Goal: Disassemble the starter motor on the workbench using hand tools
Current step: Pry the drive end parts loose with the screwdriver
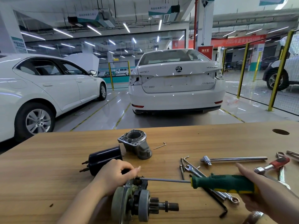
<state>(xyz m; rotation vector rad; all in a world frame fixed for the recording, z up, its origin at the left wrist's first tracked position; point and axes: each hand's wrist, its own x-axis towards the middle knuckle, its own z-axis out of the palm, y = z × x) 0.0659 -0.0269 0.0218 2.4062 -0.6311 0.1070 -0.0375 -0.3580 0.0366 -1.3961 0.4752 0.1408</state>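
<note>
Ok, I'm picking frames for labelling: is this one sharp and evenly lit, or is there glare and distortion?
Head view: wide-angle bending bows the workbench edge and tilts the yellow post; strip lights glare on the glossy floor; the screwdriver and starter motor read sharp; the right hand at the corner looks stretched and soft.
</note>
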